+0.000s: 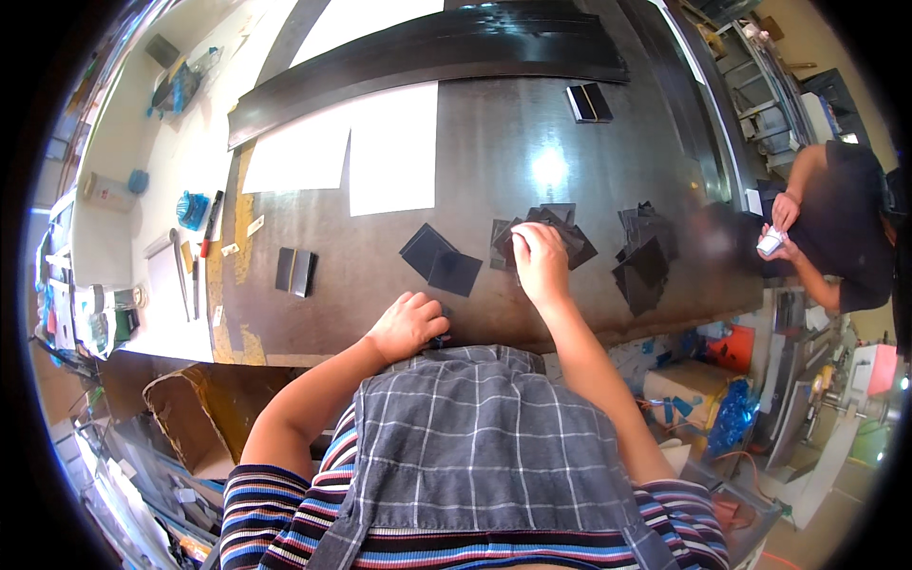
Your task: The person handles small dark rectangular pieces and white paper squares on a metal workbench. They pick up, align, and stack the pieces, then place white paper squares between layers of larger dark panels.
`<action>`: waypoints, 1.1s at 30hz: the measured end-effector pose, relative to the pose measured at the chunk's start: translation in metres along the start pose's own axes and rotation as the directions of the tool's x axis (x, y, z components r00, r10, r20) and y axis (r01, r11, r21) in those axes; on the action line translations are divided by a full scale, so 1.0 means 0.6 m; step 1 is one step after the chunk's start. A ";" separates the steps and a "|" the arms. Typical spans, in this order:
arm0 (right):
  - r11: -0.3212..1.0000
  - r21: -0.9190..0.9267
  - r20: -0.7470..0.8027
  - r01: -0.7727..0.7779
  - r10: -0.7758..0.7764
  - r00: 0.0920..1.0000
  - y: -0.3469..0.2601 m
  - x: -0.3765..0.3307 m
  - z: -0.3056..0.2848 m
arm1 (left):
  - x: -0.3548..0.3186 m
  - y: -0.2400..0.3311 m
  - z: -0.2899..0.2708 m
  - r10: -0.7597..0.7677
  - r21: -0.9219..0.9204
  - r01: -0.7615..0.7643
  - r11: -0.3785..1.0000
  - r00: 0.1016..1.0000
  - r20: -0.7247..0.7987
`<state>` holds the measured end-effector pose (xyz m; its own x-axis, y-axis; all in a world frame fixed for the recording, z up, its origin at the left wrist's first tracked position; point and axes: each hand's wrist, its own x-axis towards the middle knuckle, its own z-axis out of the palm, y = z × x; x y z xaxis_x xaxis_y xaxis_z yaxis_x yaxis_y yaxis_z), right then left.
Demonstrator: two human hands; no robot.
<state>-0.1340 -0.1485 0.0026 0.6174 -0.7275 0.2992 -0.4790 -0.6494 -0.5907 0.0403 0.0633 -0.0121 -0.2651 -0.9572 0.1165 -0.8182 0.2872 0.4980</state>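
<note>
My left hand (410, 326) is curled closed at the table's near edge. A small dark, bluish bit shows beside its fingers, too hidden to name. Further right, my right hand (541, 261) has its fingers pinched together over a loose pile of thin black square sheets (579, 249). Whether a sheet is between those fingertips is hidden. Between and beyond my hands lie a few separate black squares (454, 274), partly overlapping. Another untidy pile of black squares (643, 266) sits to the right.
Banded black stacks lie at left (295, 272) and far right (589, 103). White sheets (392, 152) and a long black strip (427, 71) cover the far side. A marker (212, 223) and blue tape roll (192, 210) lie left. A co-worker (836, 223) handles a small white object.
</note>
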 end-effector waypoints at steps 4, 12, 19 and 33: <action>0.960 -0.251 0.095 0.122 -0.101 0.990 0.001 0.054 0.030 | -0.009 0.000 0.015 -0.003 0.041 0.008 0.999 0.995 -0.100; 0.909 -0.239 0.476 0.342 -0.198 0.857 -0.076 -0.019 0.035 | -0.033 0.010 0.034 -0.519 -0.327 0.417 0.848 0.782 -0.346; 0.959 -0.108 0.301 0.260 -0.218 0.928 -0.084 -0.046 0.117 | 0.009 0.047 -0.014 -0.916 -0.947 0.319 -0.036 0.369 0.159; 0.987 0.158 -0.259 -0.010 0.052 0.965 -0.085 -0.074 -0.090 | 0.220 0.115 0.064 -0.212 -0.563 0.064 -0.824 0.886 0.411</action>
<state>-0.1708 -0.0949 0.0596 0.4093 -0.7926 0.4519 -0.3805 -0.5985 -0.7050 -0.0707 -0.0421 0.0046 -0.2711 -0.8944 -0.3558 0.9445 -0.3185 0.0810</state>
